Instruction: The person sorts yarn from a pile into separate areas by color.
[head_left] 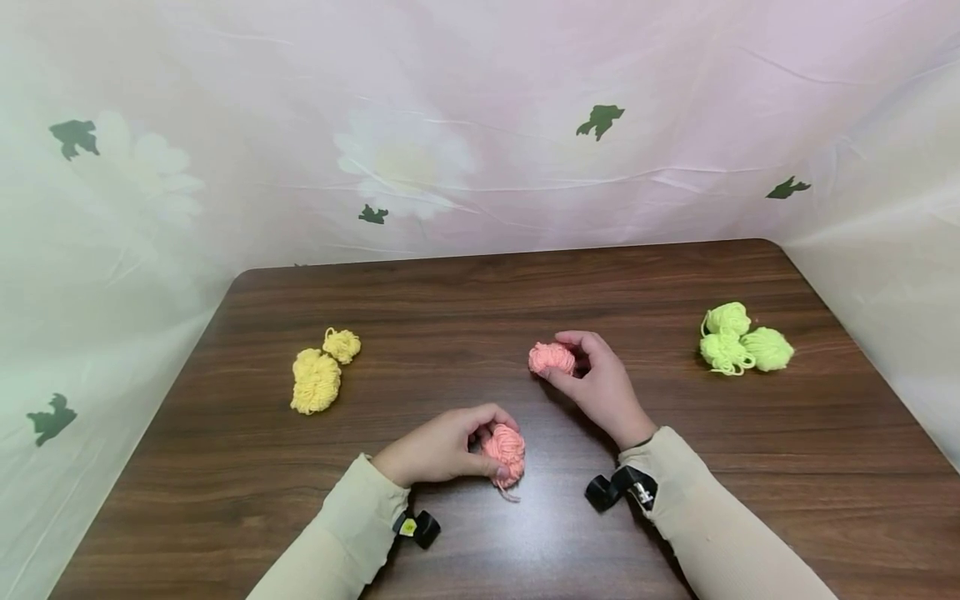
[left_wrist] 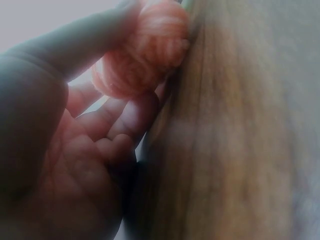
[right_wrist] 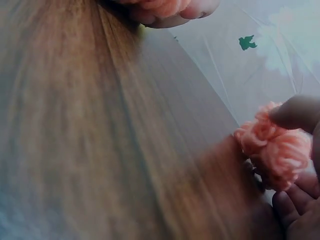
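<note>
Near the middle of the table my left hand (head_left: 446, 444) grips a pink ball of yarn (head_left: 508, 455), thumb on the near side and fingers behind it. A short loose end of yarn trails below this ball. Farther back and to the right, my right hand (head_left: 597, 385) holds a second pink yarn ball (head_left: 551, 358) between thumb and fingers. The left wrist view shows the first ball (left_wrist: 145, 55) between thumb and fingertips, close to the wood. In the right wrist view the second ball (right_wrist: 275, 150) is pinched at the right edge.
Yellow yarn balls (head_left: 315, 382) lie on the left of the brown wooden table (head_left: 435, 308). Three lime-green yarn balls (head_left: 726, 337) sit together on the right. A pale floral cloth (head_left: 480, 150) hangs behind the table and along its sides.
</note>
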